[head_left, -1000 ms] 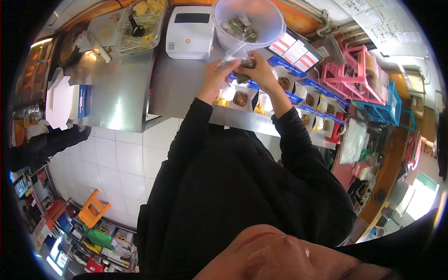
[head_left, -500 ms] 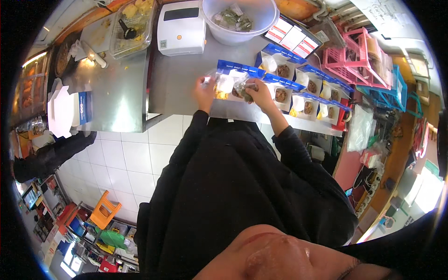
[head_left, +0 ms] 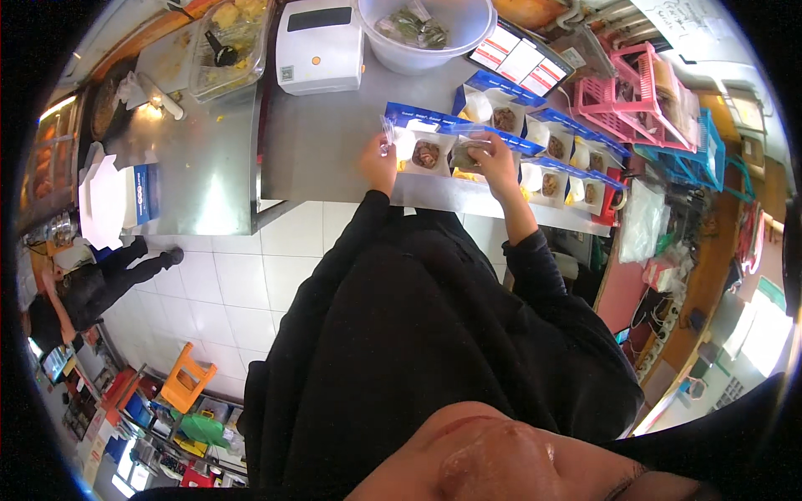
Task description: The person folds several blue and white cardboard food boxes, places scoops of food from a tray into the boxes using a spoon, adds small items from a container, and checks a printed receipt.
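Food box (head_left: 428, 153) between left hand (head_left: 380, 163) and right hand (head_left: 494, 159)

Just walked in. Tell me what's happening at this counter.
A person in black stands at a steel counter with a row of open blue and white food boxes. The left hand holds a small clear bag by the nearest box; the right hand holds a small packet over the boxes. A white bowl and label printer sit behind.

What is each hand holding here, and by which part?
The left hand pinches the left edge of a clear plastic bag above the open food box. The right hand grips a small filled packet by its right end.
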The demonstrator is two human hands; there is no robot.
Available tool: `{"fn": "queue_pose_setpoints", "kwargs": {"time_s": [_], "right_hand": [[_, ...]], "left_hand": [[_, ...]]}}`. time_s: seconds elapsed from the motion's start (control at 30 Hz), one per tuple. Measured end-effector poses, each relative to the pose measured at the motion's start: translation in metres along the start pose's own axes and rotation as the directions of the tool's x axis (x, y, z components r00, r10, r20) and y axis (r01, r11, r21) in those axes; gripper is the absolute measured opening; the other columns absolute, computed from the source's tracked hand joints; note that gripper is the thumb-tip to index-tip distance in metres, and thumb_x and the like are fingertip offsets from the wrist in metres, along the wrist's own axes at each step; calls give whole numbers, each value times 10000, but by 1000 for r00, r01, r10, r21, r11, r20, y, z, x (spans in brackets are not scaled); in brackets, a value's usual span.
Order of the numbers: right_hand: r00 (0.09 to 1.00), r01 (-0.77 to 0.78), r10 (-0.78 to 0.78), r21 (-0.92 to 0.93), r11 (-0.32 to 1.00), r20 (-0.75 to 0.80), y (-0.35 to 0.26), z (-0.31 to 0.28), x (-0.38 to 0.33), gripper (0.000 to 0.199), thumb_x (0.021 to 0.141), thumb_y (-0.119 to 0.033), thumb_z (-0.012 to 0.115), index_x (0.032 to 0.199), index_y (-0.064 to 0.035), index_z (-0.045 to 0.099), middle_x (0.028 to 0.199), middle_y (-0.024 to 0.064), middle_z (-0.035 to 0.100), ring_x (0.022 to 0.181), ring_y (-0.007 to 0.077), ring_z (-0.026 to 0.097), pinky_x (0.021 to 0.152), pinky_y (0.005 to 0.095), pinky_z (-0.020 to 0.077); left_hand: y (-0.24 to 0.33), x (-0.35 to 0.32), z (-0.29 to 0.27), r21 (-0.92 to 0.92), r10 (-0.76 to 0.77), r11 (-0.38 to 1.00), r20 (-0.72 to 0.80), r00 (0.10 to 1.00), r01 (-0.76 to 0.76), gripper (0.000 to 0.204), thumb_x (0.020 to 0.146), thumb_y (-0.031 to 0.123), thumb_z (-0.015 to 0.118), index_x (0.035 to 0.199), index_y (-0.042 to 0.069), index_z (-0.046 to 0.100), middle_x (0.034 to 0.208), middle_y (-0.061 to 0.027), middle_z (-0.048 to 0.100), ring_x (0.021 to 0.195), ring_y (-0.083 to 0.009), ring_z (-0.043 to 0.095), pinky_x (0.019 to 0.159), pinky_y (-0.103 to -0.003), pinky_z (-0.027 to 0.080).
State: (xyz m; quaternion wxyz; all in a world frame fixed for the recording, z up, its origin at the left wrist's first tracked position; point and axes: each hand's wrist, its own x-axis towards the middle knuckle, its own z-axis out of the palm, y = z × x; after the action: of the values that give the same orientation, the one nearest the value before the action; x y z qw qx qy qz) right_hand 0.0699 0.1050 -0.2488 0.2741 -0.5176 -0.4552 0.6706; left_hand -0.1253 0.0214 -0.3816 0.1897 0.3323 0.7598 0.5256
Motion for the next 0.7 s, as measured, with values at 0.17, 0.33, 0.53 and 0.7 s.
{"fn": "queue_pose_setpoints", "kwargs": {"time_s": [0.17,0.33,0.53,0.7], "right_hand": [[974,111,-141,-173,979,-176,-41,-33,3,147,815,0,520,937,-9,601,824,69,622,815,149,598,653,268,518],[965,186,-237,-344,920,-113,-77,-56,35,202,841,-32,449,875,22,641,838,86,631,820,167,610,686,286,531],[975,-207,220,-534,820,-41,-40,-64,123,220,835,-131,520,962,-39,675,869,98,634,843,198,635,662,308,550],[937,249,-329,-881,402,115,-1,-50,158,164,711,-172,662,832,-71,707,858,154,638,827,261,639,697,336,526]], "left_hand": [[7,7,-5,404,83,905,147,986,-137,285,673,119,709,942,123,616,854,-81,579,785,-292,599,654,-403,486],[-11,17,-7,604,145,765,178,973,-224,232,703,214,686,899,102,632,865,-129,535,793,-308,584,648,-411,476],[-4,33,-17,403,169,865,330,929,-300,434,767,430,626,936,30,650,901,-181,534,838,-323,555,707,-427,464],[42,20,-30,319,66,941,155,986,-113,391,799,366,625,1031,52,628,1027,-174,514,962,-308,521,813,-389,440]]}}
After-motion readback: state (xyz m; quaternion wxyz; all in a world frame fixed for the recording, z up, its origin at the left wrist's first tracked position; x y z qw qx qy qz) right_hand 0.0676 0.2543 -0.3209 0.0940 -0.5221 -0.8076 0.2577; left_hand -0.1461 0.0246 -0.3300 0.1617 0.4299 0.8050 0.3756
